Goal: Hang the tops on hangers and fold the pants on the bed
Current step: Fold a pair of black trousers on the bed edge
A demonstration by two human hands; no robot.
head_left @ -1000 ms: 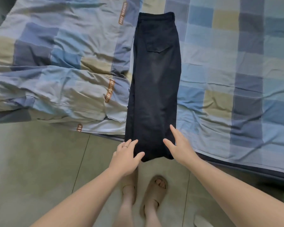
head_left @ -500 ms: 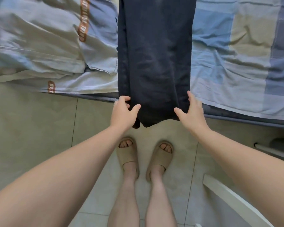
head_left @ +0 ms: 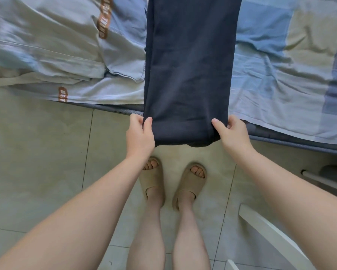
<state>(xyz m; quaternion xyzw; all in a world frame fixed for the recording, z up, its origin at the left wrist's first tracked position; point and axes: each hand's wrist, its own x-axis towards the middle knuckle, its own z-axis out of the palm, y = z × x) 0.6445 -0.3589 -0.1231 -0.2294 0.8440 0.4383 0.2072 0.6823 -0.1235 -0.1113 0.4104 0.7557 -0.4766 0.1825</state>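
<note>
Head view: pants (head_left: 189,65) lengthwise, hems (head_left: 183,140) nearest.

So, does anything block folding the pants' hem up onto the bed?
Nothing visible. The left hand and right hand grip the hem corners; the pants lie bare, the quilt beside them. The waist end is out of frame.

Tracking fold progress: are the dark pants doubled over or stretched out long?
Stretched out: the pants run flat up the bed, hem past its edge, held by left hand and right hand.
</note>
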